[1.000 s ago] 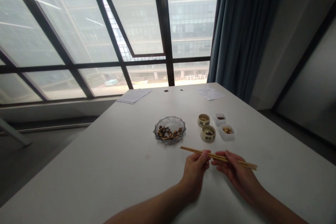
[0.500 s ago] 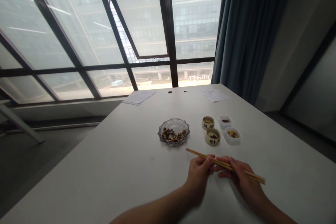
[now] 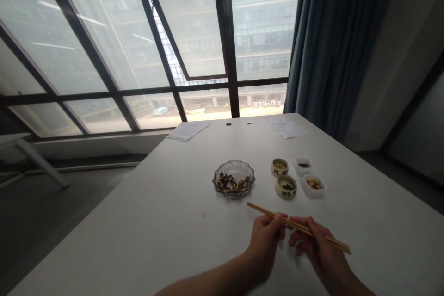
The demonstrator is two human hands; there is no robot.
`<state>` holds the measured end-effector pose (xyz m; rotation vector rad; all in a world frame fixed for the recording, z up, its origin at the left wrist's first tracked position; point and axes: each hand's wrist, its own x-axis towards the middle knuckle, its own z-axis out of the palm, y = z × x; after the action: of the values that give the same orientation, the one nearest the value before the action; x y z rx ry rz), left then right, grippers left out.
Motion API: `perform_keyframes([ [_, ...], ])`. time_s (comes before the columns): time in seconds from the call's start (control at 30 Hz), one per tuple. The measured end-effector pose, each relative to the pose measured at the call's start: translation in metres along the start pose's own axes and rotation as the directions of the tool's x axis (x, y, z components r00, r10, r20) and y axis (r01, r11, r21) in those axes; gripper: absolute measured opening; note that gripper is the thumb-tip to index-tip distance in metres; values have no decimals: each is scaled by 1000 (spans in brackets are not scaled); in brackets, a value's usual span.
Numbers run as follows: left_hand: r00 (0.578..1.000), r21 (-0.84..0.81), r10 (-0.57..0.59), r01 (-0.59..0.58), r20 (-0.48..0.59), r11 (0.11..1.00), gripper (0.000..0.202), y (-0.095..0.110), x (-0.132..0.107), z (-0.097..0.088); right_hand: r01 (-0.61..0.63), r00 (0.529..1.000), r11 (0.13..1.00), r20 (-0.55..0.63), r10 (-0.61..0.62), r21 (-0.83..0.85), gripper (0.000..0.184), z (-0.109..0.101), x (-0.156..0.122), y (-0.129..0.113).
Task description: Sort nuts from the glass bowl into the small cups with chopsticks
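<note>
White table before a wide window, a glass dish of small brown pieces at left, then the left hand, fingers curled closed on wooden chopsticks, two ceramic cups just above, the right hand pinching the same pair, two plastic tubs just beyond.

Free path for your left hand over the white table toward lower left, glass dish in your way ahead, ceramic cups and plastic tubs right of it

Bare left hand and right hand, just apart
</note>
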<state>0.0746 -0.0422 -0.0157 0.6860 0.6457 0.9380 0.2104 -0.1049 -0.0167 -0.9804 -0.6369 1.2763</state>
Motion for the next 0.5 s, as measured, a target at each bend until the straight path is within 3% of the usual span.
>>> perform_keyframes([
  [0.23, 998, 87, 1, 5, -70, 996, 45, -8, 5, -8, -85, 993, 995, -71, 89, 57, 52, -1, 5, 3],
  [0.5, 999, 101, 10, -16, 52, 995, 36, -6, -1, -7, -92, 986, 994, -141, 83, -63, 52, -9, 1, 3],
])
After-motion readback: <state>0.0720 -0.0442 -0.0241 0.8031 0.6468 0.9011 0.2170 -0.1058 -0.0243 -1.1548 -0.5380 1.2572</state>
